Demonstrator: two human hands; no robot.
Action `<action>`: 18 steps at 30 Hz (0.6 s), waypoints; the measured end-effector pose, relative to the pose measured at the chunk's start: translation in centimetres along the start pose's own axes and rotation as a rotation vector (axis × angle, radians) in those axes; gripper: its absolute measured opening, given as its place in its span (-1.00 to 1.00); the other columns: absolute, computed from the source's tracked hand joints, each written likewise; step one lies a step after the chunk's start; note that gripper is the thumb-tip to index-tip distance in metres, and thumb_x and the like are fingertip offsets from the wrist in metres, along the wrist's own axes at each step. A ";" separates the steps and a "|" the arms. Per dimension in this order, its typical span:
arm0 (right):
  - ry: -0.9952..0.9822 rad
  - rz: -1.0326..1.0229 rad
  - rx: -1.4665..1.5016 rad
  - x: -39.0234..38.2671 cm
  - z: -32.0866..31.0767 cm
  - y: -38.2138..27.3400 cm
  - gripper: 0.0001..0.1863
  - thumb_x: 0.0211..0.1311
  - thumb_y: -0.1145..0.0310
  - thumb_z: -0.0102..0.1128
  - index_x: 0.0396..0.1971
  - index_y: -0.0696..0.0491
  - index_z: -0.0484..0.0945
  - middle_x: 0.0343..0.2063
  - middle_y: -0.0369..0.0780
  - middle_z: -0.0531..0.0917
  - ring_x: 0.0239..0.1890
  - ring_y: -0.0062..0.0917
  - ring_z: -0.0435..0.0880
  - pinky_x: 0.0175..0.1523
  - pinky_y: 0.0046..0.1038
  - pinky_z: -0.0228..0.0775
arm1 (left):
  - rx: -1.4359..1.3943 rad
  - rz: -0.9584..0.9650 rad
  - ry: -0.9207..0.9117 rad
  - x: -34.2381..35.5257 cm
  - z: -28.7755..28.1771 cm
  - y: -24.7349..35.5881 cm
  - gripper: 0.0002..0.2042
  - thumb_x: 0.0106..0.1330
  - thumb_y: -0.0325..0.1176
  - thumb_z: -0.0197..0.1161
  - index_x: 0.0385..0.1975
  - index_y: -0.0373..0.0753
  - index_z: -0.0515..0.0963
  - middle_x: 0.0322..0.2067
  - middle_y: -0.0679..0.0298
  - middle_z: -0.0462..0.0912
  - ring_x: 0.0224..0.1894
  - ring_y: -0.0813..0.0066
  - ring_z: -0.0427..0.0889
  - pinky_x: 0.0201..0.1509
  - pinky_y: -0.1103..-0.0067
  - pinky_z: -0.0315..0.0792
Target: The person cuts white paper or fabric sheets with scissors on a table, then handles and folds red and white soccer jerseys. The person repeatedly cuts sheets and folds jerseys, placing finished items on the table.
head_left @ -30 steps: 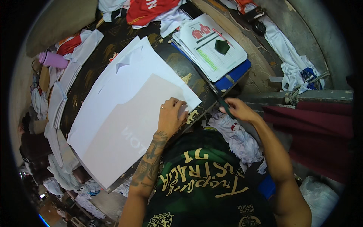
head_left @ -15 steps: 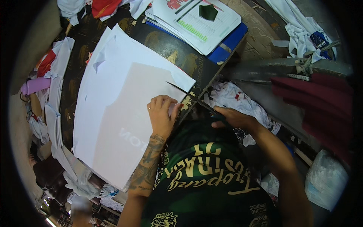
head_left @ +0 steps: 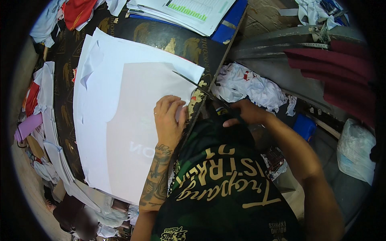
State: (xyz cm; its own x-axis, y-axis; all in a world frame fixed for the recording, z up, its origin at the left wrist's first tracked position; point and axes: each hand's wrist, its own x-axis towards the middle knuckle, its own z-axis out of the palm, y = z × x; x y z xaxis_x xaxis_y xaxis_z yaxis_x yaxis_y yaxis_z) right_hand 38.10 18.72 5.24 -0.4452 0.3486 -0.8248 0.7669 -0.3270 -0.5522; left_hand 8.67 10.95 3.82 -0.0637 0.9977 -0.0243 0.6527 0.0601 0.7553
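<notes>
A large pale panel [head_left: 134, 92], thin like cloth, with faint mirrored lettering, lies over a stack of white sheets [head_left: 96, 132] on a dark patterned table. My left hand [head_left: 169, 120] rests on the panel close to its right edge, fingers bent and thumb drawn in, with a raised fold of it between them. My right hand [head_left: 251, 112], just off the table's edge, is closed around the handles of dark scissors [head_left: 191, 81]. One long blade lies across the panel near its upper right corner; the other blade is hard to make out.
Papers [head_left: 189, 18] on a blue folder [head_left: 229, 24] lie at the table's far end. White cloth scraps [head_left: 251, 86] are heaped beyond the right edge, near maroon fabric [head_left: 333, 76] and a clear plastic bag [head_left: 356, 150]. More folded white cloth [head_left: 50, 108] lines the left side.
The view has shifted, so the table's contents sit higher in the picture. My left hand has slid slightly back toward me along the panel. The scissors stay near the same corner.
</notes>
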 end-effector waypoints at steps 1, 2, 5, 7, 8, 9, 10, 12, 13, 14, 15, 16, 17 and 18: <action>0.032 -0.038 0.078 -0.2 0.7 -0.1 -0.32 0.06 -0.17 0.70 -0.15 0.18 0.75 -0.41 -0.22 0.73 -0.31 -0.54 0.66 -0.14 -0.35 0.46 | 0.003 0.000 -0.015 0.1 -0.1 -0.1 -0.87 0.34 -0.44 0.38 -0.16 -0.23 0.70 0.00 0.22 0.64 0.21 0.14 0.54 0.32 0.24 0.34; 0.002 -0.044 0.205 -0.3 1.2 -0.3 -0.33 0.07 -0.15 0.70 -0.17 0.20 0.74 -0.45 -0.21 0.71 -0.34 -0.53 0.64 -0.18 -0.34 0.44 | 0.004 -0.001 -0.028 0.1 -0.2 -0.2 -0.87 0.34 -0.45 0.37 -0.16 -0.23 0.70 0.01 0.22 0.64 0.21 0.14 0.53 0.32 0.24 0.34; 0.042 0.115 -0.051 -0.4 2.5 -1.2 -0.22 -0.01 -0.31 0.68 -0.20 0.19 0.75 -0.37 -0.18 0.74 -0.27 -0.44 0.69 -0.10 -0.32 0.47 | -0.022 -0.024 -0.067 0.2 -0.5 -0.5 -0.88 0.34 -0.46 0.36 -0.16 -0.23 0.70 0.02 0.23 0.64 0.22 0.15 0.53 0.32 0.24 0.33; 0.015 0.169 -0.061 -0.4 3.4 -2.2 -0.23 0.00 -0.34 0.66 -0.32 0.18 0.72 -0.36 -0.14 0.74 -0.27 -0.42 0.70 -0.10 -0.28 0.48 | -0.041 -0.029 -0.075 0.3 -0.7 -0.7 -0.88 0.34 -0.47 0.35 -0.16 -0.23 0.71 0.03 0.24 0.64 0.23 0.15 0.52 0.32 0.25 0.33; 0.022 0.224 -0.102 -0.4 4.0 -2.9 -0.23 0.00 -0.36 0.65 -0.38 0.18 0.71 -0.36 -0.12 0.74 -0.27 -0.41 0.70 -0.10 -0.27 0.49 | -0.046 -0.022 -0.077 0.4 -0.7 -0.8 -0.87 0.34 -0.47 0.35 -0.16 -0.23 0.71 0.03 0.25 0.64 0.23 0.15 0.52 0.31 0.25 0.33; 0.051 0.152 -0.022 -0.4 4.5 -3.4 -0.22 -0.01 -0.38 0.64 -0.41 0.18 0.70 -0.37 -0.11 0.75 -0.27 -0.39 0.72 -0.09 -0.26 0.50 | -0.052 -0.013 -0.081 0.4 -0.8 -0.9 -0.87 0.34 -0.47 0.35 -0.16 -0.22 0.71 0.03 0.25 0.64 0.23 0.15 0.52 0.31 0.25 0.33; 0.100 0.127 0.006 -0.3 5.0 -4.0 -0.21 -0.03 -0.40 0.63 -0.45 0.17 0.70 -0.38 -0.09 0.75 -0.27 -0.37 0.73 -0.09 -0.25 0.52 | -0.058 -0.012 -0.080 0.5 -0.8 -1.0 -0.87 0.33 -0.47 0.35 -0.16 -0.22 0.71 0.04 0.26 0.64 0.23 0.15 0.52 0.31 0.25 0.33; 0.139 0.121 0.047 -0.1 5.7 -4.9 -0.19 -0.04 -0.44 0.61 -0.47 0.17 0.70 -0.40 -0.07 0.76 -0.27 -0.32 0.77 -0.07 -0.25 0.54 | -0.073 -0.015 -0.091 0.5 -0.9 -1.1 -0.87 0.32 -0.48 0.36 -0.17 -0.21 0.71 0.05 0.27 0.64 0.24 0.15 0.52 0.32 0.25 0.33; 0.133 0.134 0.054 0.0 6.0 -5.2 -0.19 -0.04 -0.45 0.60 -0.47 0.17 0.72 -0.41 -0.06 0.76 -0.27 -0.30 0.78 -0.06 -0.25 0.56 | -0.075 -0.014 -0.104 0.5 -0.9 -1.2 -0.87 0.31 -0.49 0.36 -0.17 -0.22 0.71 0.05 0.28 0.64 0.24 0.15 0.52 0.31 0.24 0.33; 0.123 0.138 0.088 0.1 6.2 -5.4 -0.18 -0.05 -0.46 0.59 -0.46 0.17 0.73 -0.42 -0.05 0.77 -0.27 -0.27 0.80 -0.05 -0.25 0.57 | -0.073 -0.011 -0.105 0.4 -0.9 -1.3 -0.86 0.31 -0.49 0.36 -0.17 -0.22 0.71 0.05 0.28 0.65 0.24 0.15 0.52 0.31 0.24 0.33; 0.129 0.161 0.038 0.4 6.4 -5.5 -0.18 -0.04 -0.45 0.59 -0.44 0.17 0.74 -0.42 -0.05 0.77 -0.26 -0.27 0.80 -0.05 -0.26 0.58 | -0.071 -0.009 -0.105 0.3 -0.9 -1.3 -0.86 0.30 -0.50 0.36 -0.17 -0.22 0.71 0.05 0.28 0.65 0.24 0.15 0.52 0.31 0.24 0.33; 0.126 0.191 0.026 0.7 6.5 -5.7 -0.19 -0.04 -0.45 0.60 -0.42 0.17 0.75 -0.42 -0.06 0.77 -0.25 -0.28 0.81 -0.04 -0.27 0.58 | -0.074 -0.007 -0.100 0.3 -0.9 -1.4 -0.86 0.29 -0.50 0.37 -0.18 -0.22 0.71 0.05 0.29 0.65 0.23 0.14 0.52 0.30 0.23 0.33; 0.111 0.270 -0.019 1.0 6.7 -5.8 -0.20 -0.03 -0.44 0.60 -0.39 0.16 0.76 -0.42 -0.06 0.78 -0.25 -0.28 0.81 -0.03 -0.27 0.59 | -0.078 -0.005 -0.093 0.3 -0.9 -1.4 -0.86 0.28 -0.51 0.37 -0.18 -0.23 0.71 0.05 0.29 0.65 0.23 0.14 0.53 0.30 0.23 0.34; 0.151 0.223 0.009 1.4 6.8 -6.1 -0.21 -0.03 -0.43 0.60 -0.39 0.16 0.76 -0.42 -0.08 0.78 -0.25 -0.31 0.80 -0.04 -0.28 0.58 | -0.084 -0.003 -0.080 0.3 -0.8 -1.5 -0.86 0.27 -0.51 0.37 -0.19 -0.23 0.71 0.05 0.29 0.65 0.22 0.14 0.53 0.29 0.23 0.34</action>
State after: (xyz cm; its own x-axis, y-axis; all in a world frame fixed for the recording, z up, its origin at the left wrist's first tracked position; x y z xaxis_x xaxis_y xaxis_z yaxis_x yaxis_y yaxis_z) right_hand 29.68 15.22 6.62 -0.1913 0.3941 -0.8990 0.8338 -0.4180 -0.3607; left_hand 7.04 11.14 3.22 -0.0031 0.9971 -0.0766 0.5868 0.0638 0.8072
